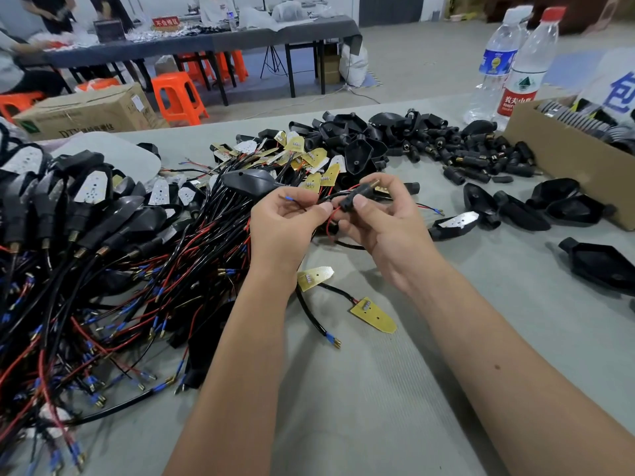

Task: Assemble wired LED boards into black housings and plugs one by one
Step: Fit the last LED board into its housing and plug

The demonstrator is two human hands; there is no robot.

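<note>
Above the grey table (pixel 395 389), in front of the heap of wired LED boards (pixel 309 159), we hold a small black plug (pixel 357 195) with a brass tip, our right hand (pixel 381 228) pinching it between thumb and fingers while our left hand (pixel 285 221) pinches its thin red wire (pixel 331 219), both forearms raised.

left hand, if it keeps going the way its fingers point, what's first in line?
Likely the black plug pinched by the right hand: the left hand points right along the wires; they nearly meet, though depth is unclear.
</note>
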